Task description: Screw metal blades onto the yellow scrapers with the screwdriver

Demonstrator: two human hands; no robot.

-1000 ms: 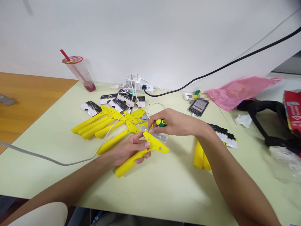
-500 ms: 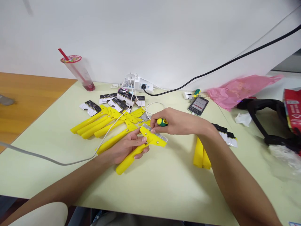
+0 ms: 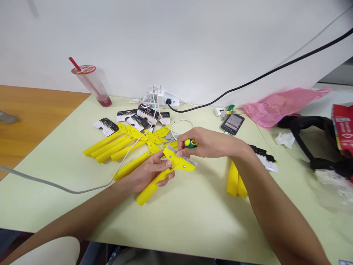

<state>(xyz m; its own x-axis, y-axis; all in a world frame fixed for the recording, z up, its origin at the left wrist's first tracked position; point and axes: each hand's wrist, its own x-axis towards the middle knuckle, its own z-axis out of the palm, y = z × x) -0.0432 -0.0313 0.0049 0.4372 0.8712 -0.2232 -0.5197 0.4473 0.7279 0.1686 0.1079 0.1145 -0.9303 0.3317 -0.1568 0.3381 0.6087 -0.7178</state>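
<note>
My left hand (image 3: 153,169) is closed around the neck of a yellow scraper (image 3: 150,189), its handle pointing down toward me. A metal blade (image 3: 190,161) runs along the upper edge of the scraper head, and two screws show on its face. Over that edge, my right hand (image 3: 201,141) pinches at the blade with thumb and fingers. Tucked in the same hand is a screwdriver (image 3: 190,143) with a green and yellow handle; its shaft is hidden. Several more yellow scrapers (image 3: 110,145) lie in a row beyond my left hand, beside small metal pieces (image 3: 169,137).
Black and white header cards (image 3: 135,119) lie behind the scrapers. More yellow handles (image 3: 233,180) rest under my right forearm. A cup with a straw (image 3: 92,86), a power strip (image 3: 172,103), a phone (image 3: 232,123) and a pink bag (image 3: 278,106) stand along the wall. A cable (image 3: 82,192) crosses the left side.
</note>
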